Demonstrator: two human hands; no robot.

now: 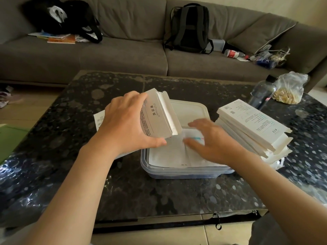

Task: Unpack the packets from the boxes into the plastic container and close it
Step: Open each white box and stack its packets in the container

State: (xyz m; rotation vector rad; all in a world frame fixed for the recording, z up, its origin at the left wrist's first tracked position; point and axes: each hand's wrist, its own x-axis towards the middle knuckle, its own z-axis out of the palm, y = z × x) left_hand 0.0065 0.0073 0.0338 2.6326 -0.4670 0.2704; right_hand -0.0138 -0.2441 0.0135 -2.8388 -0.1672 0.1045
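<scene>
A clear plastic container [178, 172] sits at the table's middle with white packets [169, 154] lying flat inside. My left hand [123, 124] grips a white box [159, 115], tilted with its open flap end over the container. My right hand [210, 140] hovers over the packets with fingers spread, blurred, holding nothing that I can see. The container's white lid [191, 110] lies just behind it. A stack of several white boxes [253, 128] rests to the right of the container. Another flat white box [100, 119] peeks out behind my left hand.
The dark speckled glass table [159, 195] holds a dark plastic bottle [263, 92] and a clear bag of snacks [290, 89] at the far right. A grey sofa [123, 53] with a backpack [191, 27] and clutter stands behind. A green sheet [8, 140] lies at left.
</scene>
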